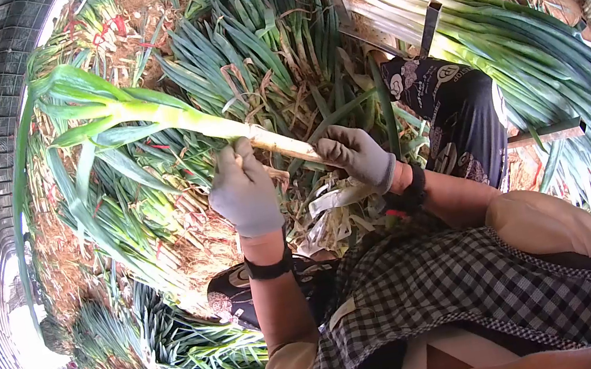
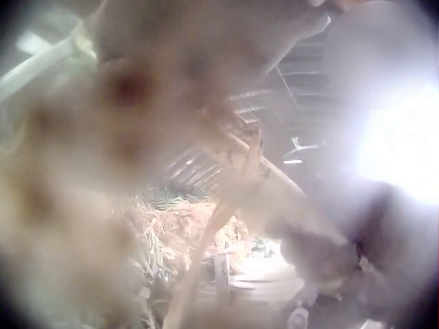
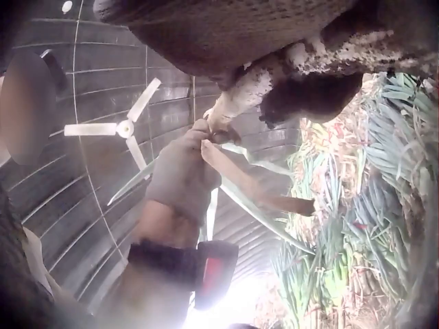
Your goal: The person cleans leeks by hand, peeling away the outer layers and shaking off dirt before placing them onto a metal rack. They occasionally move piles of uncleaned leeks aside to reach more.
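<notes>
A single large leek with spreading green leaves lies slantwise across both gloved hands in the head view. My left hand has its fingers curled at the middle of the pale shank, and a brownish strip of outer skin sticks out beside them. Around the root end, the fingers and thumb of my right hand grip the stalk. The right wrist view shows the left hand pinching at the shank, with the peeled strip hanging from it. The left wrist view is mostly blurred.
Piles of green leeks lie beyond the hands and at the left. A metal-framed rack holds white-stemmed leeks at upper right. Loose peelings lie below the hands, near the person's patterned trouser legs. A ceiling fan hangs overhead.
</notes>
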{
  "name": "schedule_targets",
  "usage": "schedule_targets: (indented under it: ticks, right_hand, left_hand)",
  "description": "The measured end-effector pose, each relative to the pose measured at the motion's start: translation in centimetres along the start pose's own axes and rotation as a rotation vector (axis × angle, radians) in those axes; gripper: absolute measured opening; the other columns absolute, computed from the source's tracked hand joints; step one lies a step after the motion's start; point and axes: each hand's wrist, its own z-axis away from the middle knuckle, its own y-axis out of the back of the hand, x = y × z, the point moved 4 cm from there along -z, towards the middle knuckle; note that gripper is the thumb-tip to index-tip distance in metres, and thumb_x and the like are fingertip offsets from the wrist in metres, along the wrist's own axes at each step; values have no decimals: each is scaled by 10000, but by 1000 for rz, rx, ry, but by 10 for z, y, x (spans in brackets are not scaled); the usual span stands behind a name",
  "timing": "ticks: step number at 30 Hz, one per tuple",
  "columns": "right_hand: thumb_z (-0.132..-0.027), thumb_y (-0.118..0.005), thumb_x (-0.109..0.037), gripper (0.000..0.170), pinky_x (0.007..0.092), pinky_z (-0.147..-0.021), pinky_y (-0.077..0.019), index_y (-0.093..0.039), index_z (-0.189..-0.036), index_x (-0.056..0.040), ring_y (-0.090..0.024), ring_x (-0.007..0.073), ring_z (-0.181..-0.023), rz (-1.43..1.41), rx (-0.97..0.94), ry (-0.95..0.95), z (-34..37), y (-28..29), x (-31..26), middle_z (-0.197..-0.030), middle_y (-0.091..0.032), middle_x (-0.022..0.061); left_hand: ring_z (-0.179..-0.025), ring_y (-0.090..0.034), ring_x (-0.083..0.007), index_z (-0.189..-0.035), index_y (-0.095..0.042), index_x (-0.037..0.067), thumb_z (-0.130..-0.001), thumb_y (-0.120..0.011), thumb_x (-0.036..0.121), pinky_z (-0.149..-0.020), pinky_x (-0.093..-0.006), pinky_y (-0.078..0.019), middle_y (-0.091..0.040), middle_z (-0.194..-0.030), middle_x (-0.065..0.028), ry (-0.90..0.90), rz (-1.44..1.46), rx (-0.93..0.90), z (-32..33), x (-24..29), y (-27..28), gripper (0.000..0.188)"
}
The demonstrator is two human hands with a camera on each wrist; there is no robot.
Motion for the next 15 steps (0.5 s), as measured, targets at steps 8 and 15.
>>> schedule_targets:
  ticks: [8, 15]
  right_hand:
    - [-885, -581, -442, 433, 203, -544, -393, -586, -953, -15, -462, 36, -631, 11, -19, 54, -7, 3, 0, -716, -525, -27]
    - [-906, -553, -426, 376, 203, -506, -369, -575, -923, -51, -467, 44, -541, -58, -143, -40, -3, -9, -6, -640, -536, -24]
  left_hand:
    - [-561, -589, -174, -738, -579, 116, -858, -581, 290, -463, -320, -460, -589, -687, -37, -517, -432, -751, 111, 31, -35, 211]
    - [-725, -579, -134, -904, -639, 29, -892, -514, 127, -644, -287, -465, -652, -899, -81, 549, 725, -89, -3, -14, 29, 160]
